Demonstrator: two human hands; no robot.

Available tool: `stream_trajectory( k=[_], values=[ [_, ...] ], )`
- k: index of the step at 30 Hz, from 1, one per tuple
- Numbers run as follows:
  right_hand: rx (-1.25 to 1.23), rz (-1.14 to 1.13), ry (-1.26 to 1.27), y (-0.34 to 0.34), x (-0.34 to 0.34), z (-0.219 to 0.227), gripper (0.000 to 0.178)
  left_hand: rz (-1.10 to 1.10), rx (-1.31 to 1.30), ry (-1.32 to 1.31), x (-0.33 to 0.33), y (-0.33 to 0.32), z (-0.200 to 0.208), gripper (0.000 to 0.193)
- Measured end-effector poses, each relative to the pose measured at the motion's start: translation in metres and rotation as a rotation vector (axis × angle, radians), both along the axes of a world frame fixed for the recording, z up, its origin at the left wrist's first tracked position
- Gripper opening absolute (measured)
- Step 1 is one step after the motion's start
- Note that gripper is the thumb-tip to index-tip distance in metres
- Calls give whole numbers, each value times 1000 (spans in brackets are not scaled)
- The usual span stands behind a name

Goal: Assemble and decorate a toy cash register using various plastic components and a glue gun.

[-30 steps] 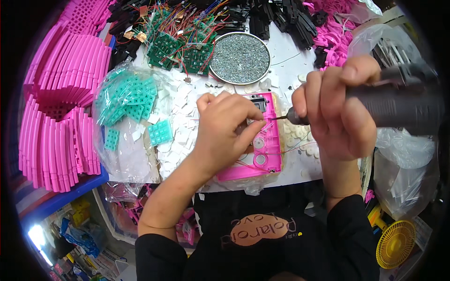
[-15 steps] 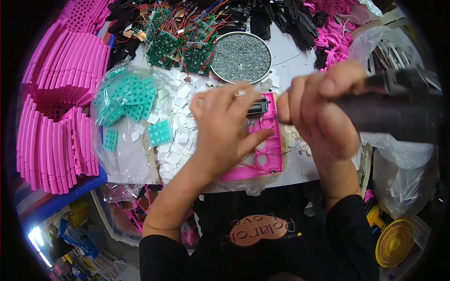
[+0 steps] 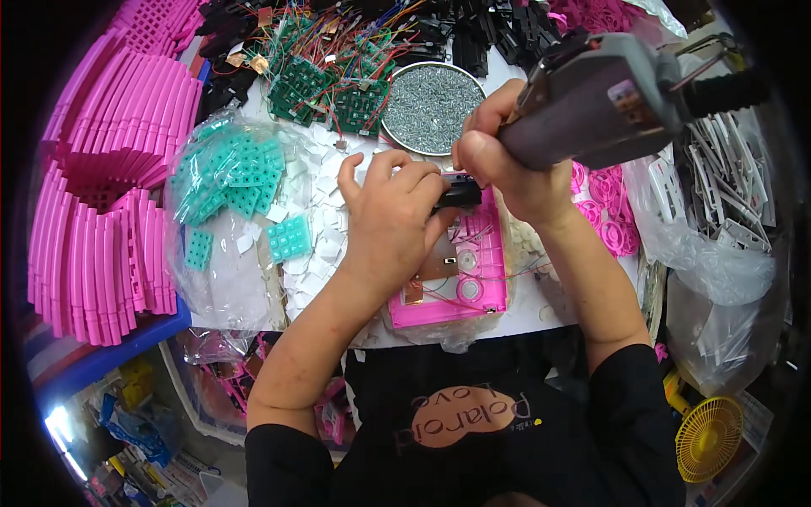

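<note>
A pink plastic housing (image 3: 497, 270) lies open in front of me, with a brown board (image 3: 437, 264), thin wires and a clear round part inside. At its far end sits a black plastic part (image 3: 460, 194). My left hand (image 3: 393, 211) rests over the housing's left side, thumb and fingers closed about that black part's left end. In my right hand (image 3: 524, 173) is a dark electric screwdriver (image 3: 591, 118), tilted, its thick body pointing up and right. My fingers hide its tip, close above the housing's far edge.
Beyond the housing stands a round tray of screws (image 3: 435, 106), beside wired green circuit boards (image 3: 304, 84). Teal keypads (image 3: 228, 169) lie in a clear bag at left, near stacked pink casings (image 3: 127, 110). White pieces (image 3: 325, 245) cover the table's middle. Pink rings (image 3: 612, 211) lie right.
My right hand has brought the screwdriver leftward and inward, over the housing's far end. The left hand has closed in around the black part.
</note>
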State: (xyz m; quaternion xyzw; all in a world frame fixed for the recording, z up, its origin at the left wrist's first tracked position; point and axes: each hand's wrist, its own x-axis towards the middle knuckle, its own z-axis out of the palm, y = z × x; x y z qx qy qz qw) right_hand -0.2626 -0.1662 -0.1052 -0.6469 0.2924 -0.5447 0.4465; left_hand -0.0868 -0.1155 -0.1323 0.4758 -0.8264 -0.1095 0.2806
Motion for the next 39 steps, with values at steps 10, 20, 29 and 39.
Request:
stream_trajectory(
  k=[10,20,29,39],
  values=[
    [74,231,144,-42,-73,51,53,-123,-96,183,33,11,69,40],
    [-186,-139,1406,-8,-147,-3,10,224,908,-477,228,185,144,66],
    [-217,25,1160,69,-37,-6,13,-143,528,-34,100,146,55,41],
    [-271,-112,1047,84,-31,-19,19,-384,42,-202,11,79,-9,63]
  ],
)
